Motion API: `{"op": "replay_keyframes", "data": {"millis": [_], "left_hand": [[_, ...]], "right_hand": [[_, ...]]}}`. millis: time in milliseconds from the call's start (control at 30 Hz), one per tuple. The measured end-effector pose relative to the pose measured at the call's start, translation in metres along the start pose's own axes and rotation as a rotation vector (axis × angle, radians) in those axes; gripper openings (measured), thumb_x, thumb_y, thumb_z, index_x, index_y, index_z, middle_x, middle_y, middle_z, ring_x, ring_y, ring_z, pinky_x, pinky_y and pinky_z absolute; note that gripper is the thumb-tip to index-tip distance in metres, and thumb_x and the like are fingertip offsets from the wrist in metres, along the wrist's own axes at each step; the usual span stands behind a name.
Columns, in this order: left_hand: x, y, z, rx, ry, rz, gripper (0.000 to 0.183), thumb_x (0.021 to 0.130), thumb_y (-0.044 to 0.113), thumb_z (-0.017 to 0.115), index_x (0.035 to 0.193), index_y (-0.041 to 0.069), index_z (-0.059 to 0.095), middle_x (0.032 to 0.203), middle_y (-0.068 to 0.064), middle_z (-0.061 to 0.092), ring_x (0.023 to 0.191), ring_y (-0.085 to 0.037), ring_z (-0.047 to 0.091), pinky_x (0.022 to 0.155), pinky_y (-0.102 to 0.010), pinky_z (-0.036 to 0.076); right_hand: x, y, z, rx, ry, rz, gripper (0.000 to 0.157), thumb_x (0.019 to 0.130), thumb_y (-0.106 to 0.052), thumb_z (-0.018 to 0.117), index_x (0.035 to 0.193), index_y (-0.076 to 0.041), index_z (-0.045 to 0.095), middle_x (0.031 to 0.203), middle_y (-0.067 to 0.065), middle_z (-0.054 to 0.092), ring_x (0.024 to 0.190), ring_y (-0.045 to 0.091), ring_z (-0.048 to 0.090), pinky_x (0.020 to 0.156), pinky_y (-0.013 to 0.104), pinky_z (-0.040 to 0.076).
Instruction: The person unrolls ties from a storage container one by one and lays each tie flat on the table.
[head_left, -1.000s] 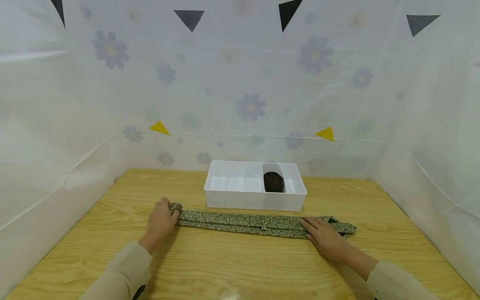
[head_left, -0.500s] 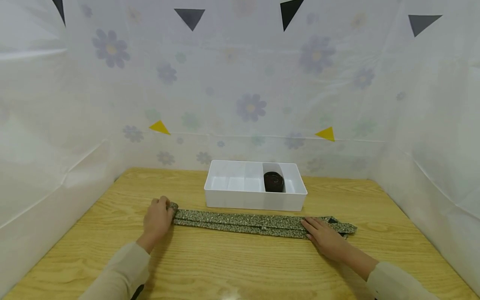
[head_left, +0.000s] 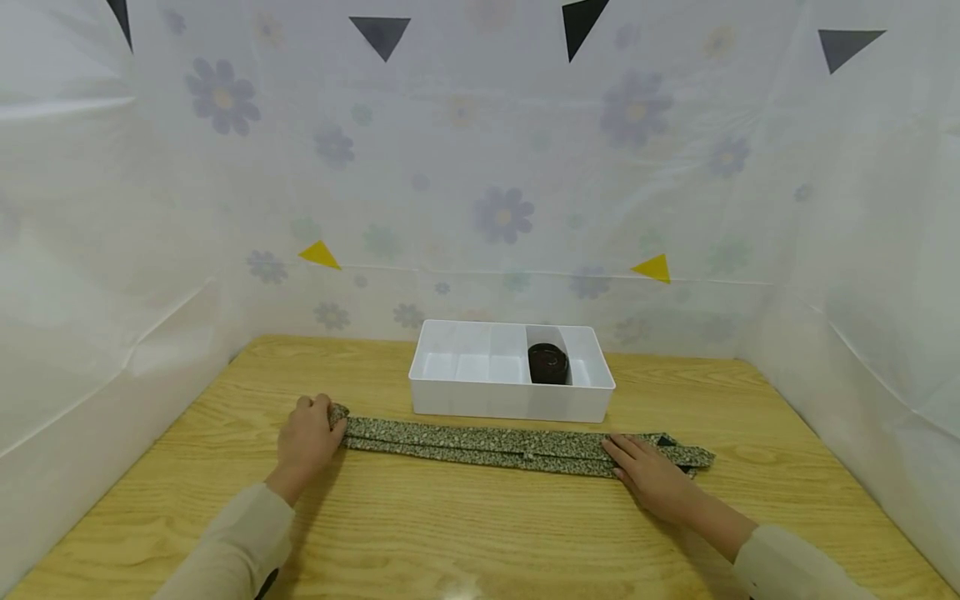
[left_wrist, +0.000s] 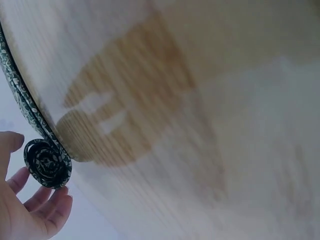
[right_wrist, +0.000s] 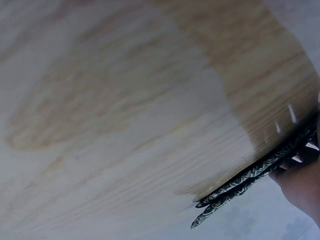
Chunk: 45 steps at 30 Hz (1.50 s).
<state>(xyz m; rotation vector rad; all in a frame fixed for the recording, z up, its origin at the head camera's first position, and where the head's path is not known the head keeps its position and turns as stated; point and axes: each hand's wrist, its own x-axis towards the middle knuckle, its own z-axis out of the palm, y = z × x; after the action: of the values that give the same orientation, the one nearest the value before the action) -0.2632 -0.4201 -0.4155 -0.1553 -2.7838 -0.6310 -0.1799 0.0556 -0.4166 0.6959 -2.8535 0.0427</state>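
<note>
A green patterned necktie (head_left: 450, 439), folded double, lies lengthwise across the wooden table. Its left end is wound into a small roll (left_wrist: 47, 164), its spiral facing the left wrist camera. My left hand (head_left: 309, 437) holds that roll, thumb on one side and curled fingers on the other. Toward the tie's other end, my right hand (head_left: 651, 477) rests flat on the fabric with fingers extended. The tie's pointed tip (head_left: 697, 456) sticks out beyond it. In the right wrist view the tie's layered ends (right_wrist: 220, 200) show edge-on, with the right hand partly cut off by the frame.
Behind the tie stands a white divided box (head_left: 510, 400). One compartment, right of its middle, contains a dark rolled-up item (head_left: 548, 364). The wooden table (head_left: 465, 533) is bounded by pale plastic sheeting at the back and both sides.
My left hand and the roll have shifted slightly left, and the flat stretch of tie beside it has grown a little longer. The right hand has stayed in place.
</note>
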Motion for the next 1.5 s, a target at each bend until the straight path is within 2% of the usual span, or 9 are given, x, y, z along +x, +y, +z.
{"op": "replay_keyframes", "data": {"millis": [100, 300, 567, 800, 967, 1200, 1500], "left_hand": [[0.000, -0.001, 0.000, 0.013, -0.012, -0.003, 0.027, 0.086, 0.019, 0.065, 0.092, -0.003, 0.050, 0.091, -0.024, 0.050, 0.059, -0.023, 0.049, 0.046, -0.031, 0.038], [0.002, -0.006, 0.001, 0.027, -0.021, -0.026, 0.029, 0.087, 0.019, 0.064, 0.097, -0.004, 0.050, 0.097, -0.026, 0.051, 0.062, -0.026, 0.053, 0.046, -0.033, 0.042], [0.003, -0.011, -0.004, 0.016, -0.016, -0.033, 0.024, 0.089, 0.014, 0.058, 0.099, -0.007, 0.049, 0.095, -0.027, 0.052, 0.061, -0.027, 0.053, 0.046, -0.035, 0.042], [0.001, -0.013, -0.008, 0.036, 0.017, -0.019, 0.012, 0.089, 0.006, 0.055, 0.090, -0.004, 0.048, 0.087, -0.024, 0.051, 0.061, -0.026, 0.052, 0.046, -0.034, 0.041], [0.000, -0.014, -0.010, 0.061, 0.034, -0.015, 0.010, 0.090, 0.006, 0.055, 0.091, -0.003, 0.052, 0.092, -0.025, 0.052, 0.062, -0.027, 0.053, 0.046, -0.034, 0.042], [0.002, -0.021, -0.008, 0.048, 0.017, -0.013, 0.022, 0.089, 0.013, 0.058, 0.098, -0.006, 0.053, 0.095, -0.028, 0.052, 0.063, -0.029, 0.054, 0.047, -0.037, 0.043], [0.001, -0.025, -0.014, 0.095, -0.029, 0.001, 0.034, 0.086, 0.019, 0.066, 0.097, -0.007, 0.048, 0.091, -0.029, 0.052, 0.059, -0.028, 0.053, 0.047, -0.037, 0.044]], "right_hand": [[0.000, 0.000, 0.001, 0.001, 0.007, -0.003, 0.039, 0.093, -0.015, 0.053, 0.128, 0.003, 0.052, 0.132, 0.024, 0.050, 0.118, 0.044, 0.049, 0.093, 0.054, 0.043], [0.000, 0.000, 0.002, 0.009, 0.004, -0.002, 0.039, 0.093, -0.015, 0.053, 0.128, 0.003, 0.052, 0.132, 0.024, 0.050, 0.118, 0.044, 0.048, 0.093, 0.055, 0.042], [-0.001, 0.001, 0.001, 0.000, 0.016, -0.003, 0.039, 0.093, -0.015, 0.053, 0.128, 0.002, 0.052, 0.132, 0.024, 0.050, 0.118, 0.044, 0.049, 0.093, 0.055, 0.043], [-0.001, 0.000, 0.000, -0.008, 0.020, -0.003, 0.039, 0.093, -0.015, 0.054, 0.128, 0.002, 0.052, 0.132, 0.023, 0.051, 0.118, 0.044, 0.049, 0.093, 0.055, 0.043], [-0.001, 0.000, 0.000, -0.011, 0.020, -0.003, 0.039, 0.093, -0.015, 0.054, 0.128, 0.003, 0.052, 0.132, 0.023, 0.051, 0.118, 0.044, 0.049, 0.093, 0.054, 0.043], [-0.001, 0.001, 0.001, -0.016, 0.025, -0.006, 0.039, 0.093, -0.015, 0.054, 0.128, 0.002, 0.052, 0.131, 0.023, 0.051, 0.118, 0.043, 0.050, 0.094, 0.054, 0.043], [0.000, 0.000, 0.000, -0.010, 0.025, -0.006, 0.039, 0.092, -0.013, 0.055, 0.127, 0.004, 0.052, 0.130, 0.024, 0.052, 0.117, 0.044, 0.049, 0.093, 0.055, 0.043]]}}
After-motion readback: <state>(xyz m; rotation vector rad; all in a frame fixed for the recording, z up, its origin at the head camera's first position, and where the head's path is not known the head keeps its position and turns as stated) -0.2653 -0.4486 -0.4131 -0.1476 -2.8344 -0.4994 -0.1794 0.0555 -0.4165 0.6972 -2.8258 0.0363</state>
